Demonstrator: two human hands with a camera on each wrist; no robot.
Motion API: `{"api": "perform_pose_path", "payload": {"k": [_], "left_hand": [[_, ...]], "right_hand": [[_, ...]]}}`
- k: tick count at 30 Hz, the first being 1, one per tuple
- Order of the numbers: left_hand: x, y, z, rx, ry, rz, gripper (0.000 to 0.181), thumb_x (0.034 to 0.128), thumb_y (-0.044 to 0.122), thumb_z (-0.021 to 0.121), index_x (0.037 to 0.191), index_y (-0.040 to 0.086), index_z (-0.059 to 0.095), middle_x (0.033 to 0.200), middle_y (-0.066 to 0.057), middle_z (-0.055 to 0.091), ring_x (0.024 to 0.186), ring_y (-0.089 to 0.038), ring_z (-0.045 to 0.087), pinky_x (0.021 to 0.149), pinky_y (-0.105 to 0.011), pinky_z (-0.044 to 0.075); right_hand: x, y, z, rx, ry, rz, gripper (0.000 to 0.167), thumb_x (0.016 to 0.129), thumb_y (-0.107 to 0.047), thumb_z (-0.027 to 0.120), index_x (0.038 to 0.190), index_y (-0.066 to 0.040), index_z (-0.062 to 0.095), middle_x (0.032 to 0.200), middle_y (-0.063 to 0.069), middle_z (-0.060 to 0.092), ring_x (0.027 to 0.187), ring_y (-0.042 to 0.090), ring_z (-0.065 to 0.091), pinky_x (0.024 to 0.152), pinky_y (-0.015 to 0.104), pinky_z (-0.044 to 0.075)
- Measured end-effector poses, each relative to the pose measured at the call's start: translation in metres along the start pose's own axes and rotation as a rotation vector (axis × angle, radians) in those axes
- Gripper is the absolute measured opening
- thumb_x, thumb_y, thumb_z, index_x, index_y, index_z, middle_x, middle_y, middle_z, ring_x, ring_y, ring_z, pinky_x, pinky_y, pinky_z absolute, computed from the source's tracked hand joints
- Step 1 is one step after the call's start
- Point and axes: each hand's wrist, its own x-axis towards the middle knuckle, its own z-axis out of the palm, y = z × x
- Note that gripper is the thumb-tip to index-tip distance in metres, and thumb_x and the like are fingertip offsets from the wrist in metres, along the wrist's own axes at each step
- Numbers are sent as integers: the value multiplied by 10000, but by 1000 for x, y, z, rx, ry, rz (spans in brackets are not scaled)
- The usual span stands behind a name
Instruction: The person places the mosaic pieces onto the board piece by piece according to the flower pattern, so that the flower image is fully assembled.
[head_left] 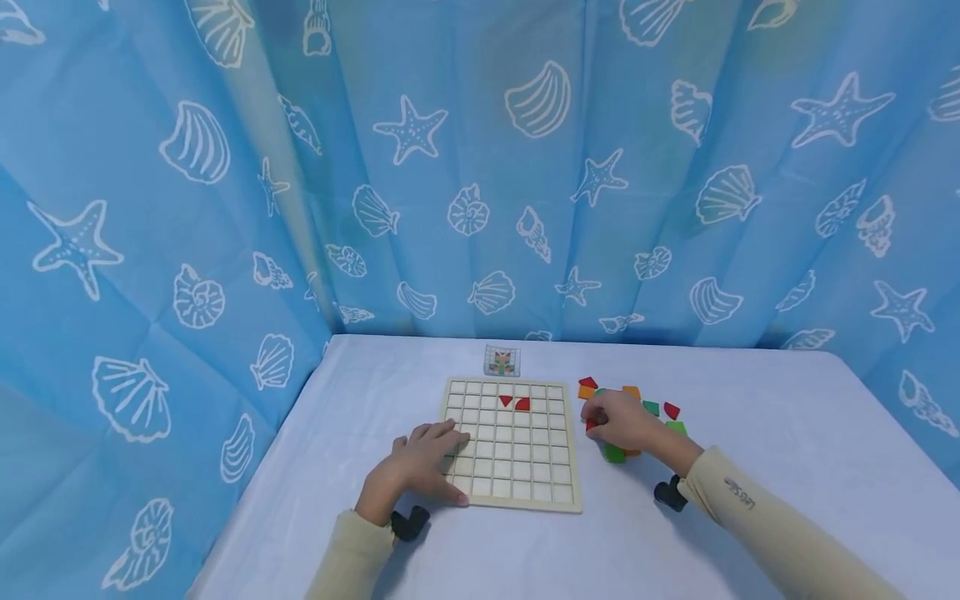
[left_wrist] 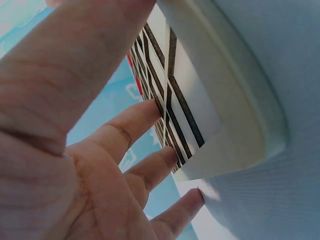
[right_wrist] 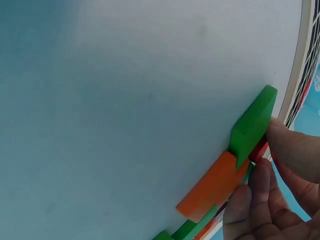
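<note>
A cream grid board (head_left: 521, 454) lies on the table with two red pieces, a small triangle (head_left: 506, 401) and a rounded one (head_left: 522, 404), in its upper cells. Spread over the board's left edge is my left hand (head_left: 422, 464), its fingertips touching the grid and its thumb by the near rim. To the right of the board, my right hand (head_left: 628, 421) pinches a red piece (right_wrist: 260, 148) between thumb and fingers. A green piece (right_wrist: 254, 122) and an orange piece (right_wrist: 212, 187) lie beside that hand; part of the pile is hidden under it.
Several loose pieces surround the right hand, among them a red one (head_left: 672, 411) and an orange one (head_left: 586, 392). Behind the board is a small picture card (head_left: 502, 361). A blue shell-print curtain (head_left: 465, 167) hangs behind the white-covered table (head_left: 787, 433).
</note>
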Motion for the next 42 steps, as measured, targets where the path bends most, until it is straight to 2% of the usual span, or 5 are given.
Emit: {"api": "perform_pose_path", "payload": {"k": [5, 20, 32, 38, 42], "left_hand": [[0, 1, 1, 2, 1, 8, 914, 693, 477, 906, 1471, 220, 503, 1611, -91, 349, 1463, -396, 291, 1106, -696, 246], [1, 0, 3, 14, 8, 13, 923, 698, 484, 902, 1484, 222, 495, 1616, -82, 343, 1468, -381, 289, 1108, -689, 248], [1, 2, 0, 12, 6, 7, 923, 696, 482, 903, 1481, 214, 499, 1617, -80, 341, 1470, -382, 281, 1110, -682, 250], [2, 0, 1, 21, 6, 7, 926, 695, 490, 902, 1482, 216, 499, 1616, -81, 341, 1469, -381, 285, 1107, -680, 257], [2, -1, 3, 17, 4, 5, 923, 695, 490, 902, 1481, 223, 499, 1616, -77, 342, 1470, -382, 285, 1107, -679, 259]], "right_hand": [[2, -3, -1, 1, -6, 33, 217, 831, -105, 829, 1018, -135, 723, 912, -7, 645, 852, 174, 577, 843, 374, 562], [7, -8, 2, 1, -18, 1, 275, 840, -187, 833, 1088, -124, 732, 939, -19, 667, 879, 151, 605, 853, 378, 563], [8, -7, -2, -10, -26, 5, 236, 818, -185, 851, 999, -128, 712, 890, -12, 650, 838, 168, 579, 826, 370, 555], [10, -9, -4, 81, -5, -21, 167, 847, -115, 816, 932, -134, 672, 847, 2, 613, 823, 184, 553, 751, 322, 521], [15, -7, -11, 166, 32, -18, 122, 898, -66, 748, 1010, -88, 704, 897, 31, 634, 855, 213, 563, 751, 315, 521]]}}
